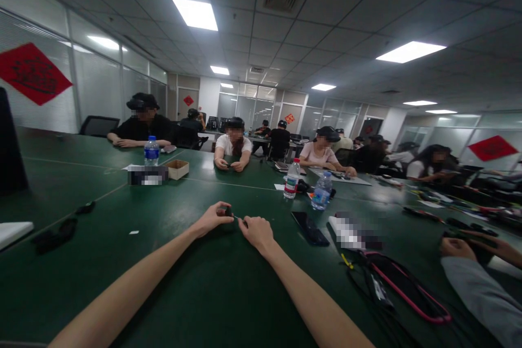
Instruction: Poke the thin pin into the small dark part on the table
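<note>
My left hand is closed over the green table, pinching a small dark object between thumb and fingers. Just to its right, my right hand is closed, knuckles up. A thin, shiny rod spans the short gap between the dark object and my right fingertips. Its other end is hidden inside my right hand, so its kind cannot be made out. Both forearms reach in from the bottom edge.
A black phone lies right of my hands, with two water bottles behind it. A pink-edged black pouch and cables lie at the near right, beside a co-worker's hands. A small open box stands farther left. Several people sit around.
</note>
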A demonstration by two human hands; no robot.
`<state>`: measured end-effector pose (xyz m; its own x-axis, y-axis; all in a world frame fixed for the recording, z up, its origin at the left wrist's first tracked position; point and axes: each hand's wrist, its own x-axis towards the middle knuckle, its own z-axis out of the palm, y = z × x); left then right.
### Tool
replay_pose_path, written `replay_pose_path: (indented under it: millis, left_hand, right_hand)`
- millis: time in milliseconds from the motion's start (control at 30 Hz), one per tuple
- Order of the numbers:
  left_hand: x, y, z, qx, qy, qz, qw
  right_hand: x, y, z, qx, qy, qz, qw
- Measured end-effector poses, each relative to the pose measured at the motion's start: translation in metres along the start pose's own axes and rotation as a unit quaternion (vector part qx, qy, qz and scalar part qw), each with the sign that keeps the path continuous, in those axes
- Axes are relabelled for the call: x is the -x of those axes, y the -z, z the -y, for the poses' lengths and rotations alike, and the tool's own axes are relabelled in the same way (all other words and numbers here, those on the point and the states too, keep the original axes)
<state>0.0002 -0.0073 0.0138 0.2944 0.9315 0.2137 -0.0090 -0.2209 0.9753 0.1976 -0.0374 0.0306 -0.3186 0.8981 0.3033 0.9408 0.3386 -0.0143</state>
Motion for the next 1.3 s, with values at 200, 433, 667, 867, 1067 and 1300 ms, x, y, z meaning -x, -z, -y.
replay_pose_path:
  millis: [200,433,667,867,1067,1300]
  left_hand:
    - [0.0011,0.001,-0.0003,-0.019,0.007,-0.022,1.0]
    - [-0.0011,0.0005,0.0021,-0.01,0.013,-0.014,1.0]
    - [-0.0003,0.0008,0.0011,0.007,0.006,0.003,1.0]
    - [0.0013,0.0018,-0.0009,0.012,0.014,0.021,1.0]
    - [-0.0026,0.0031,0.0063,0.03,0.014,0.019,0.999]
    - [-0.0035,0.0036,0.005,0.036,0.017,0.001,0.999]
  right_hand:
    - [0.003,0.0042,0.0032,-0.005,0.008,-0.006,1.0]
    - [0.0033,0.0063,0.0045,-0.006,-0.004,-0.007,1.0]
    - [0.0025,0.0046,0.0041,-0.002,0.015,-0.019,1.0]
    - [0.0024,0.0055,0.0036,-0.005,0.022,-0.012,1.0]
    - [0.0036,0.0092,0.0059,0.001,0.024,-0.015,1.0]
    - [0.0034,0.0075,0.0058,0.002,0.028,-0.007,1.0]
